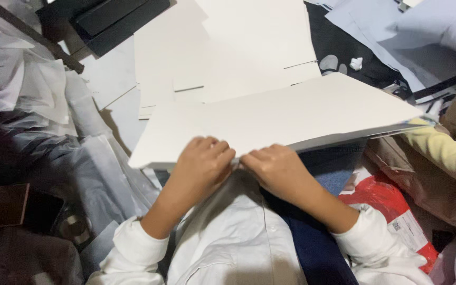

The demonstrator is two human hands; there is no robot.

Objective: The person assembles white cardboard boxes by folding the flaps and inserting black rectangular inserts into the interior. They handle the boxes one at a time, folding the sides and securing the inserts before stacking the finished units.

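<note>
Fingers (220,150) of my left hand (201,166) are curled down tight over the near edge of a large white cardboard sheet (275,119), knuckles up, pinching that edge. My right hand (278,169) does the same just beside it, its fingers (262,155) folded shut on the same edge, so the two hands almost touch at the middle of the board's near side. How far the fingertips reach under the sheet I cannot tell; they are hidden beneath it.

The sheet is a folded blank, held raised over my lap and tilted. Its long axis runs left to right across the view and rises toward the right, where the far corner tapers to a point. A second layer shows as a thin grey line under the right edge.

Below the hands lie a white shirt (238,237) and a dark blue garment (312,243), touching each other. Right of them sits a red plastic package (383,203) with a white label. A sleeve in pale yellow (447,153), belonging to another person, comes in at the right, near the sheet's pointed corner. More white card blanks (228,47) lie stacked beyond the sheet. Clear plastic bags (54,137) crowd the left, with a dark box (112,21) at the top left.
</note>
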